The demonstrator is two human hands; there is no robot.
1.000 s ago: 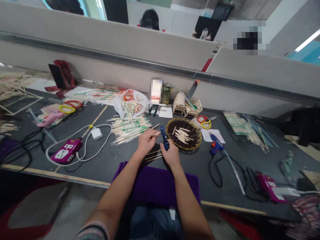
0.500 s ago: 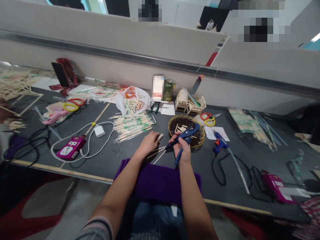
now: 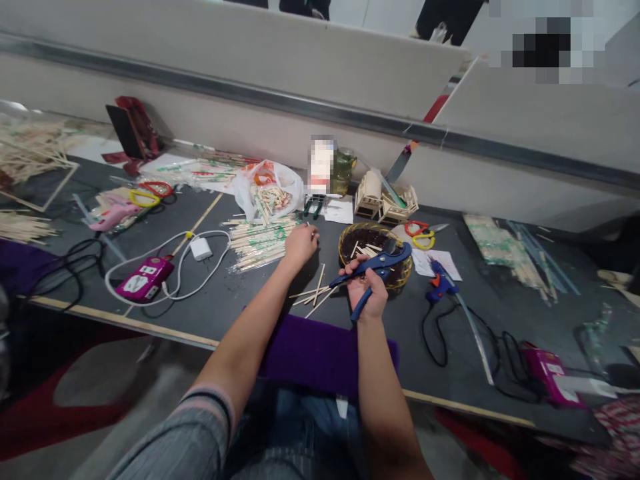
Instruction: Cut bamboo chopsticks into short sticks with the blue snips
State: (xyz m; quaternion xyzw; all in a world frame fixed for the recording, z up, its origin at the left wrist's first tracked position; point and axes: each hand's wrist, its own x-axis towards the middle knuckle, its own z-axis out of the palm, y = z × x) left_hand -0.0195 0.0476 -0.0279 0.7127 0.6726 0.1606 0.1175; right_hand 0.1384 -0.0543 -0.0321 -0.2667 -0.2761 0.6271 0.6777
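My right hand grips the handles of a blue cutter, whose jaws point at the round wicker basket of short cut sticks. My left hand reaches forward, its fingers curled on the near end of a pile of wrapped bamboo chopsticks; whether it holds one is unclear. A few loose bamboo sticks lie on the dark table between my hands. A purple cloth covers my lap at the table's edge.
A blue glue gun with a black cord lies right of the basket, scissors behind it. Small stick houses and a bag of sticks stand at the back. A pink power strip and white charger lie left.
My left hand let go of the sticks near the cutter and reached forward to the chopstick pile. My right hand turned the cutter from upright to lying across, jaws toward the basket.
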